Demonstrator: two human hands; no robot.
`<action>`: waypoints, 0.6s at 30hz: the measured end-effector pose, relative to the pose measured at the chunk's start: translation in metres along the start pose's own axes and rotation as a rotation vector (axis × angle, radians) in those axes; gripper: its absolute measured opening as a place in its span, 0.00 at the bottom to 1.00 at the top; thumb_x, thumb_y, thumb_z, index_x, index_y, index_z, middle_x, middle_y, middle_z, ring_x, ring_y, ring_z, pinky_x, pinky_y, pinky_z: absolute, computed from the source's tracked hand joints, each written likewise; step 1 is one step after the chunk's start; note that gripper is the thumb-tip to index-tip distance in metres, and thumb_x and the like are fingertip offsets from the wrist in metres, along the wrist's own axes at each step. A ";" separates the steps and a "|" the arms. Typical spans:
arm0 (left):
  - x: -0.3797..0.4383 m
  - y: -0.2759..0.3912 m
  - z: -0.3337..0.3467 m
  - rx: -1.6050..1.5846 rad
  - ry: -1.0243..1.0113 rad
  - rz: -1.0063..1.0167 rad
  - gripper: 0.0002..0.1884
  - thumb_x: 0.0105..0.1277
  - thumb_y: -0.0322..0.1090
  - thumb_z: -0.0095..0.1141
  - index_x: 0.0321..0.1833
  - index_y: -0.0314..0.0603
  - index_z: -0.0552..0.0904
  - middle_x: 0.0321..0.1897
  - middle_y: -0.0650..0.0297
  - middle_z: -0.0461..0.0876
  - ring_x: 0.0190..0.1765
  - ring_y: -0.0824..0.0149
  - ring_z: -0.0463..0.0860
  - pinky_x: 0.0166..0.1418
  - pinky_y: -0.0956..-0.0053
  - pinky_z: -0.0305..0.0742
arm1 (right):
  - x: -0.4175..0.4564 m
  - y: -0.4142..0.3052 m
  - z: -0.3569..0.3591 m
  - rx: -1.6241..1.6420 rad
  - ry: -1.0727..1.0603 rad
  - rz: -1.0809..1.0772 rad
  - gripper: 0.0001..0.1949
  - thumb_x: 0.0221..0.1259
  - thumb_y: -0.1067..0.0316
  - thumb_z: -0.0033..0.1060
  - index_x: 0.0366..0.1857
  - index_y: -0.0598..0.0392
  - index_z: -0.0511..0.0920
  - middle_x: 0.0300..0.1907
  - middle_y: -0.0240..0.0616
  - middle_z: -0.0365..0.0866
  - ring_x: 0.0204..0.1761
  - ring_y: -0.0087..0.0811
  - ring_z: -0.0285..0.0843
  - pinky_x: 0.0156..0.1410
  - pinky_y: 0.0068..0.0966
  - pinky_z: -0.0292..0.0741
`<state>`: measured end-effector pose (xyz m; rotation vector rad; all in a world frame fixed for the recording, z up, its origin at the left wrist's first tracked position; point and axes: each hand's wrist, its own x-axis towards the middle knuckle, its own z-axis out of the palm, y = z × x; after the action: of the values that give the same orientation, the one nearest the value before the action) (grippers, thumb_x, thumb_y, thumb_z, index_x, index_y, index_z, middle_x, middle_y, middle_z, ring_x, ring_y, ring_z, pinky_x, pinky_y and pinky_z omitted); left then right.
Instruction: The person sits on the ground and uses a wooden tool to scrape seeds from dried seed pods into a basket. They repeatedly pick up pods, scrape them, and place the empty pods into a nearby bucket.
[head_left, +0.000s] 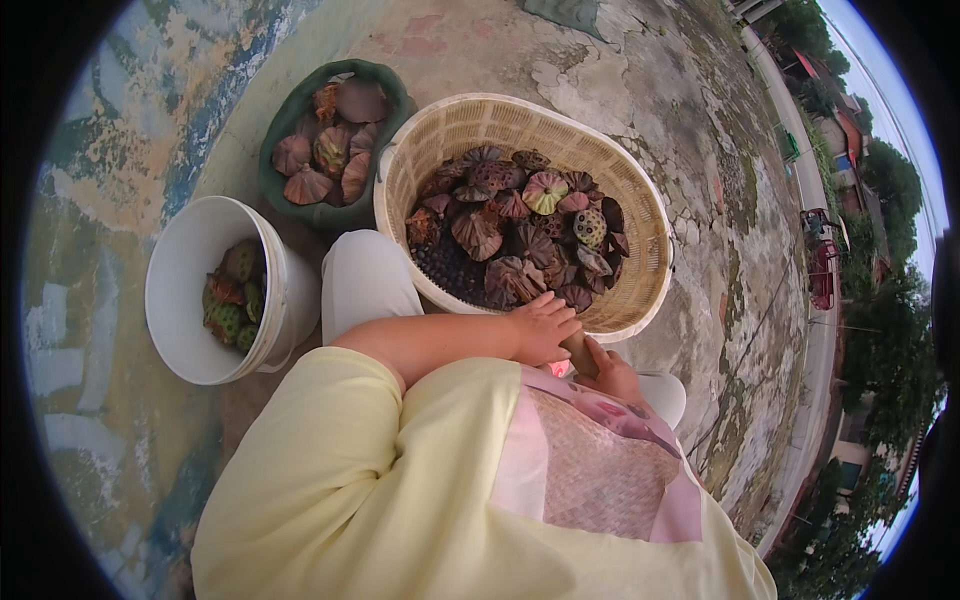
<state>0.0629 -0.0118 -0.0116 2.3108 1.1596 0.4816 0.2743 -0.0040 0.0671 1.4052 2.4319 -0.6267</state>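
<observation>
In front of me stands a cream plastic woven-style basket (626, 187) with a pale rim. Brown dried lotus seed pods (532, 244) are heaped in it, a few still greenish, and dark loose lotus seeds (454, 274) lie at its near left. My left hand (544, 326) is at the near rim, its fingers and thumb about one end of a tan-brown piece (581, 355). The other end is in my right hand (613, 373), close to my shirt. Most of that piece is hidden by the hands, so its kind cannot be told.
To the left, a white plastic bucket (184, 300) holds green lotus pods (232, 300). Behind it, a dark green container (274, 176) holds brownish pods (307, 184). Cracked concrete (720, 247) spreads rightward to a road with a red vehicle (823, 274). A paint-worn wall (150, 135) is at left.
</observation>
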 end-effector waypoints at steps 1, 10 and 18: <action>0.003 0.002 -0.011 0.013 0.131 0.041 0.30 0.66 0.51 0.50 0.66 0.38 0.70 0.69 0.49 0.63 0.73 0.47 0.56 0.77 0.54 0.44 | -0.002 0.000 -0.001 0.029 0.109 -0.032 0.38 0.49 0.58 0.68 0.68 0.49 0.63 0.43 0.51 0.78 0.43 0.52 0.80 0.46 0.42 0.78; 0.001 0.003 -0.003 0.024 0.045 -0.003 0.32 0.65 0.53 0.50 0.67 0.39 0.68 0.69 0.51 0.64 0.75 0.48 0.55 0.77 0.51 0.43 | 0.003 0.002 0.010 -0.104 0.016 0.015 0.40 0.49 0.56 0.67 0.70 0.47 0.61 0.48 0.51 0.76 0.43 0.51 0.80 0.46 0.43 0.78; -0.004 0.010 -0.012 0.063 0.161 0.116 0.30 0.63 0.50 0.54 0.65 0.42 0.70 0.68 0.53 0.66 0.73 0.51 0.58 0.77 0.53 0.45 | 0.001 0.003 0.024 -0.077 -0.012 0.059 0.42 0.46 0.56 0.70 0.69 0.50 0.61 0.48 0.51 0.75 0.45 0.51 0.79 0.46 0.42 0.79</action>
<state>0.0607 -0.0168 0.0031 2.4399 1.1330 0.6939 0.2772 -0.0137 0.0448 1.4328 2.3688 -0.5210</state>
